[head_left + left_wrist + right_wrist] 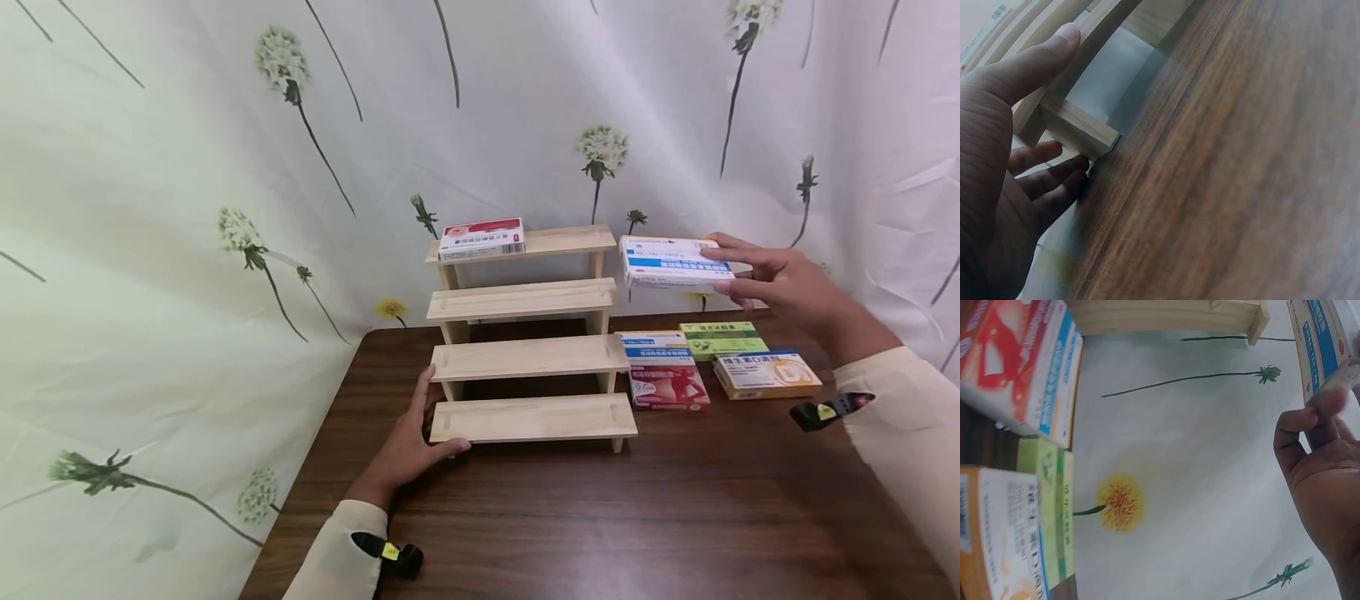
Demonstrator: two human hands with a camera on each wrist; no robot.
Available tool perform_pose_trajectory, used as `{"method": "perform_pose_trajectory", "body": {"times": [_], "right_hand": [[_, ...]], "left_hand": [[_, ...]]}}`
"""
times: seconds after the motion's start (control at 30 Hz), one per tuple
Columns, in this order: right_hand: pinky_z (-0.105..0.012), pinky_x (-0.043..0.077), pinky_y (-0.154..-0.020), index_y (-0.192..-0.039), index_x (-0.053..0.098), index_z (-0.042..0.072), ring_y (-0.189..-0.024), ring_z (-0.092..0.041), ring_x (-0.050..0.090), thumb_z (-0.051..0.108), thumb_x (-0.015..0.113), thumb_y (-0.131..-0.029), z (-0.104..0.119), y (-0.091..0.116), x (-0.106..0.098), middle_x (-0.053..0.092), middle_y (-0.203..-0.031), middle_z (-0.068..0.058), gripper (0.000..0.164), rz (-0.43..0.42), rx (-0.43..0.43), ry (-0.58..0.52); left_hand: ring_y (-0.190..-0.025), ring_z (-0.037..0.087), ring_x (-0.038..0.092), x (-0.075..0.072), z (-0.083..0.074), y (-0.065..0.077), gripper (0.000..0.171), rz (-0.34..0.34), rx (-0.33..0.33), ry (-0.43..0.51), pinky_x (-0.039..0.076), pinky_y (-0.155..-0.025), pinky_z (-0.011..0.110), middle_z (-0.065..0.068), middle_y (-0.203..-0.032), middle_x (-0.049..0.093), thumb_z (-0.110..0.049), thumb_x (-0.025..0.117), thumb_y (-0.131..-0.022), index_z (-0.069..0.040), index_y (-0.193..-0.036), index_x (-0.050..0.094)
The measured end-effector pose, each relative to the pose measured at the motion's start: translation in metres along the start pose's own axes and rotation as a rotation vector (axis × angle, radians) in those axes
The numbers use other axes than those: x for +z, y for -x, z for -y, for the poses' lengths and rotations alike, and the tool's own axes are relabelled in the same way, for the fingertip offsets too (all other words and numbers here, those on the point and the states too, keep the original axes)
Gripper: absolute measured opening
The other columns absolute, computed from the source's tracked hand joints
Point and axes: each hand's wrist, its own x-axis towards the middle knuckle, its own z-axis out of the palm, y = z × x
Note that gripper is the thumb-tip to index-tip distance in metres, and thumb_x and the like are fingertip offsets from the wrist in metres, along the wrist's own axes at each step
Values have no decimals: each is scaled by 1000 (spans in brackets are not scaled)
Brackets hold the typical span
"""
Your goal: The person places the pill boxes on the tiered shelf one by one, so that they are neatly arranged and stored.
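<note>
A white and blue medicine box (675, 262) with an orange edge is pinched by my right hand (780, 283), raised to the right of the stand's top step. The right wrist view shows part of this medicine box (1319, 347) above the fingers. My left hand (408, 446) holds the left end of the wooden step stand (532, 418). Its thumb lies on the lowest step's front edge and its fingers are at the side; in the left wrist view the fingers sit beside the stand's leg (1079, 128). A red and white medicine box (482, 239) lies on the top step, at its left.
Right of the stand, a red medicine box (667, 386) and another white and blue box (654, 343) lie together. Beside them are a green box (723, 340) and a white and orange box (768, 375). A flower-printed curtain (510, 150) hangs behind the brown table (570, 517).
</note>
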Motion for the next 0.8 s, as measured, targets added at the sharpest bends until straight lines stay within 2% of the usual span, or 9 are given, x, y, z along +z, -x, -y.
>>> {"method": "perform_pose_trajectory", "body": {"times": [0.1, 0.37, 0.5, 0.67, 0.8], "right_hand": [[-27, 46, -57, -159, 58, 17, -71, -16, 58, 11, 69, -108, 5, -9, 0, 36, -179, 3, 53, 16, -15, -53], [-27, 44, -57, -157, 60, 16, -71, -10, 58, 5, 66, -108, 17, -33, 2, 32, -181, -7, 50, 53, -61, -135], [-27, 45, -57, -159, 58, 18, -81, -10, 61, 7, 65, -110, 23, -44, 3, 30, -181, -12, 51, 76, -64, -110], [-27, 43, -57, -160, 57, 21, -74, -17, 55, 11, 67, -109, 30, -57, 4, 28, -182, -12, 53, 100, -53, -51], [-27, 42, -60, -163, 54, 22, -83, -18, 56, 13, 63, -111, 35, -65, 5, 26, -182, -10, 53, 126, -34, -54]], "left_hand": [[-147, 40, 58, 0, 0, -1, 132, -1, -5, -2, 47, -117, 64, 17, -173, 43, -36, 96, -86, -54, -172, -2], [-147, 41, 58, 1, -1, -1, 131, -3, -5, -13, 48, -116, 64, 19, -172, 43, -36, 96, -86, -52, -172, -1], [-148, 41, 57, 1, 0, 0, 132, -5, -13, -15, 47, -118, 64, 18, -173, 42, -37, 96, -86, -55, -171, -2], [-148, 41, 57, 1, -1, 1, 132, -10, -23, -11, 46, -119, 65, 19, -173, 42, -37, 97, -85, -54, -172, -1], [-149, 41, 57, 0, -1, 1, 132, -7, -26, -14, 46, -119, 64, 19, -173, 42, -37, 97, -85, -54, -171, -1]]}}
